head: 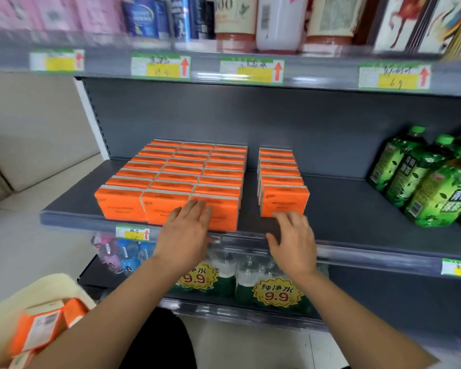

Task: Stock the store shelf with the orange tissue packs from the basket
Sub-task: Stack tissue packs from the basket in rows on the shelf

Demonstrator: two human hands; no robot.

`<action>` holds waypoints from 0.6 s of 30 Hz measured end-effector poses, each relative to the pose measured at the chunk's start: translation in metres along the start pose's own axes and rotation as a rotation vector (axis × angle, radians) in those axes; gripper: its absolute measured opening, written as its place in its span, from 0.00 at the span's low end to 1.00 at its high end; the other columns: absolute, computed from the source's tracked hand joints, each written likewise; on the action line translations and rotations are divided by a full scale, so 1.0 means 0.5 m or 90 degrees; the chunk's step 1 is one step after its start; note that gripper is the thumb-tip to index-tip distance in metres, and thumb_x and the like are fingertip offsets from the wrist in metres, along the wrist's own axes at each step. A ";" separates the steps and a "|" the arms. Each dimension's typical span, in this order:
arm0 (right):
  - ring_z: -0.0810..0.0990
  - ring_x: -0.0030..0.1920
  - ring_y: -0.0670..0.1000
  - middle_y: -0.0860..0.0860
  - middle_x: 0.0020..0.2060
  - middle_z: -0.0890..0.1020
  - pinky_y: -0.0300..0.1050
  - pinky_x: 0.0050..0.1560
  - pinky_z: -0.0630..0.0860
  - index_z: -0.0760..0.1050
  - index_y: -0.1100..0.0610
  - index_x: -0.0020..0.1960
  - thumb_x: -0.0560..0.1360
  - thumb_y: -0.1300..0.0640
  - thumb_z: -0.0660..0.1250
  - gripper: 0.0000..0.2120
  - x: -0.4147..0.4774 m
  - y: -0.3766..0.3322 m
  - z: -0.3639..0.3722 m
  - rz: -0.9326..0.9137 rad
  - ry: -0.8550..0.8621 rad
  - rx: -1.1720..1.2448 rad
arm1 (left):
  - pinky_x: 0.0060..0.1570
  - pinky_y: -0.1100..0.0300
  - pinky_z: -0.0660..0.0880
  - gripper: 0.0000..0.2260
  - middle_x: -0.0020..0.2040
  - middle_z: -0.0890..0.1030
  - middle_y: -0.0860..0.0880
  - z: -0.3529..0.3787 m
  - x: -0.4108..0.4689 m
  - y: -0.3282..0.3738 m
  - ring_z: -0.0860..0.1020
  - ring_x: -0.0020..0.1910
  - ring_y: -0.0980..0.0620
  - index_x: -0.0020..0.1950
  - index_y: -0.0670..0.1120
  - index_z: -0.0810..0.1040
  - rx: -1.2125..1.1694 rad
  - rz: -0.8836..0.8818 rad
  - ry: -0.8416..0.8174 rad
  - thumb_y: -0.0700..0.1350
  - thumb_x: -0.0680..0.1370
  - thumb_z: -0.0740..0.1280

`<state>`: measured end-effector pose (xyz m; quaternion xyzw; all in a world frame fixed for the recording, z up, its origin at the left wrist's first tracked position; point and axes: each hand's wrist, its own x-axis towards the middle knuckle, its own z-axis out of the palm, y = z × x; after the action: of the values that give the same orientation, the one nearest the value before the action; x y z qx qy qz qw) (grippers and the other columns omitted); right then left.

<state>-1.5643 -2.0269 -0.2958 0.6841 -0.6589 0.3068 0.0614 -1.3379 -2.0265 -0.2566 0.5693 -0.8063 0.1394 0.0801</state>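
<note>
So the orange tissue packs (186, 179) are mostly lined up on the grey shelf (357, 209) already: three rows are packed tight against each other, and a fourth row (281, 179) is stood just to the right of them with a gap left between. All of them are set upright, with the front ones sat right at the shelf lip.

The left hand (186, 230) is laid flat, fingers straight and together, against the front pack (224, 211) of the third row. Nothing is gripped, it's just touched. The right hand (293, 241) is spread wide open, with its fingertips put against the bottom edge of the front pack (285, 199) in the separate row; nothing is held there either.

A few more orange packs (40, 328) can be seen lying tilted in the cream basket (51, 286) at bottom left, pretty blurred.

Further right on the same shelf, green tea bottles (423, 179) are grouped well apart from the tissues. On the shelf below, water bottles (250, 275) are stocked with yellow 9.9 stickers (277, 292). Price tags (252, 70) with red arrows are clipped along the rail above.
</note>
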 end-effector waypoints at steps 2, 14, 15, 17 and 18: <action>0.77 0.52 0.58 0.55 0.50 0.79 0.52 0.48 0.77 0.78 0.57 0.58 0.67 0.58 0.76 0.20 -0.030 -0.040 0.008 -0.028 -0.050 0.001 | 0.60 0.45 0.73 0.31 0.65 0.76 0.42 -0.005 -0.033 -0.025 0.73 0.66 0.42 0.68 0.40 0.73 -0.002 -0.007 -0.010 0.48 0.68 0.76; 0.70 0.64 0.53 0.50 0.60 0.74 0.46 0.56 0.71 0.70 0.53 0.65 0.76 0.51 0.66 0.19 -0.109 -0.317 0.090 -0.157 -0.335 0.017 | 0.34 0.55 0.78 0.30 0.43 0.83 0.47 0.067 -0.257 -0.238 0.82 0.42 0.44 0.50 0.45 0.83 0.035 -0.146 -0.058 0.45 0.48 0.81; 0.70 0.64 0.53 0.51 0.60 0.74 0.46 0.56 0.71 0.70 0.53 0.65 0.76 0.51 0.66 0.19 -0.111 -0.337 0.099 -0.162 -0.348 0.014 | 0.33 0.55 0.78 0.30 0.42 0.83 0.47 0.077 -0.276 -0.256 0.82 0.41 0.45 0.49 0.45 0.82 0.032 -0.163 -0.062 0.46 0.48 0.80; 0.69 0.65 0.53 0.51 0.61 0.74 0.48 0.57 0.72 0.70 0.53 0.66 0.76 0.50 0.66 0.20 -0.116 -0.378 0.119 -0.175 -0.375 0.007 | 0.35 0.55 0.79 0.29 0.44 0.83 0.48 0.096 -0.314 -0.291 0.82 0.43 0.46 0.51 0.47 0.82 0.013 -0.198 -0.090 0.47 0.51 0.80; 0.70 0.65 0.54 0.51 0.61 0.74 0.48 0.57 0.73 0.70 0.53 0.66 0.76 0.50 0.67 0.20 -0.119 -0.398 0.131 -0.184 -0.388 0.002 | 0.38 0.53 0.79 0.28 0.47 0.83 0.48 0.105 -0.332 -0.306 0.81 0.47 0.45 0.55 0.47 0.81 0.002 -0.213 -0.107 0.47 0.56 0.79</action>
<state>-1.3520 -1.9826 -0.3147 0.8308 -0.5426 0.0770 -0.0969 -1.1361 -1.9422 -0.3337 0.7052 -0.7040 0.0773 0.0333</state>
